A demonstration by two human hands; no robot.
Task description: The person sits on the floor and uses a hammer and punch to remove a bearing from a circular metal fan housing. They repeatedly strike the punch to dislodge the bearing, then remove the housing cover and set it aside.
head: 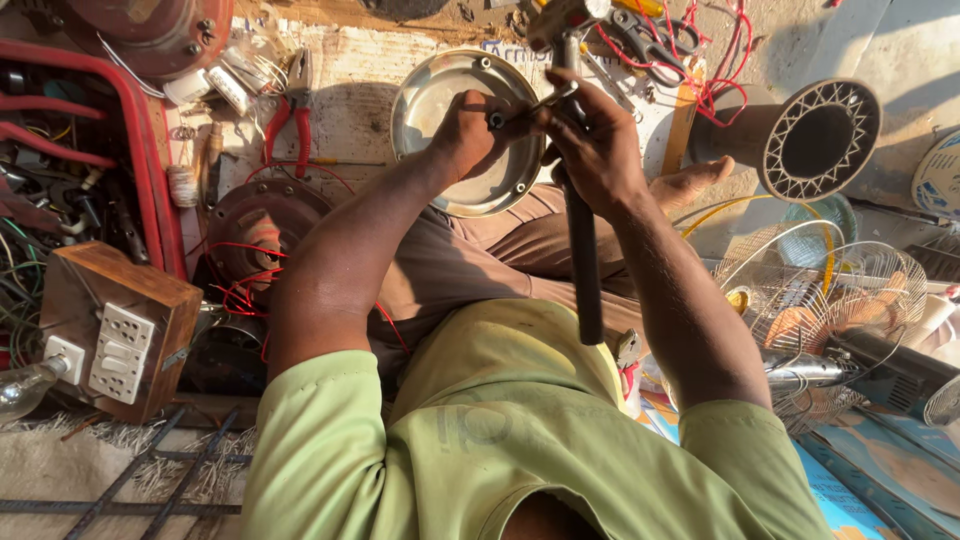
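Observation:
I sit cross-legged and hold a dark metal pole [583, 255] upright between my knees. My right hand [597, 145] grips the pole near its top, just below a metal fitting [556, 22]. My left hand [463, 130] is closed around a small tool [530, 107] whose thin shaft points at the pole beside my right fingers. A shiny round metal pan [420, 95] lies on the ground behind both hands.
Red-handled pliers [287, 125] and a rust-coloured motor cover [255, 225] lie at the left, by a red crate of wires [70, 160] and a wooden switch box [115, 325]. Wire fan guards [850, 290], a black perforated cylinder [815, 140] and red wires [715, 70] crowd the right.

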